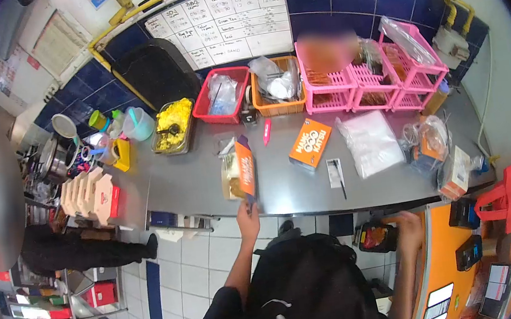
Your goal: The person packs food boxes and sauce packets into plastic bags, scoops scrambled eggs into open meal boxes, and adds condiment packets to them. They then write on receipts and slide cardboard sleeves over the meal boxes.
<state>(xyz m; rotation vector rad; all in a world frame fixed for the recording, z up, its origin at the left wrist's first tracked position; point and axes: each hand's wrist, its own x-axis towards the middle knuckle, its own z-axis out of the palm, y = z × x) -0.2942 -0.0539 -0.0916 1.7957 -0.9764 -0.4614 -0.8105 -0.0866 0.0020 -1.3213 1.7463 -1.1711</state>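
Note:
My left hand (248, 223) is closed at the near edge of an open food box (230, 174) on the steel table. The box's orange printed lid (246, 168) stands raised on the right; pale and brown food shows inside. A small dark shape at my left fingertips is unclear. Low on the right, my right hand (408, 229) is curved beside a black container (377, 237) with red and yellow contents. Whether my fingers grip that container I cannot tell. A closed orange box (310, 144) lies right of the open one, and a pink marker (267, 132) lies behind.
Along the steel table's (189, 167) back stand a tray of yellow food (173, 126), a red basket (219, 97), an orange basket (278, 83) and pink baskets (348, 81). Clear plastic bags (371, 143) lie right. Another person's dark-clothed leg (87, 247) is left. An orange counter (437, 264) stands right.

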